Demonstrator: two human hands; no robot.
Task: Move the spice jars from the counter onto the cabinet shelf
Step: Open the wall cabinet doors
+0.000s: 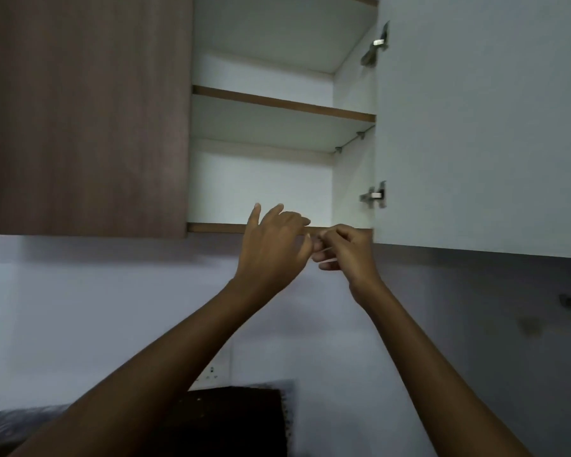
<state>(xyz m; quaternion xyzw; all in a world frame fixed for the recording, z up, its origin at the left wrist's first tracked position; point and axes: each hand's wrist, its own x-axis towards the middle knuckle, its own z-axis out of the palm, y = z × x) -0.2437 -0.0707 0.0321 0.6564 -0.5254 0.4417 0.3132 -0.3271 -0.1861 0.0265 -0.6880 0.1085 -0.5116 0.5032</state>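
- At the cabinet shelf point(218, 227) front edge: my left hand point(271, 245), fingers loose, held nothing.
- Just beside it: my right hand point(346, 252), fingers curled; whether they pinched anything, I could not tell.

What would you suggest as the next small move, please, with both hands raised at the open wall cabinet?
Probably bring both hands down to fetch a jar. The left hand is open, the right hand pinches only a thin pale item, too blurred to identify, and the lower cabinet shelf, white inside with a brown front edge, shows no jar from this angle.
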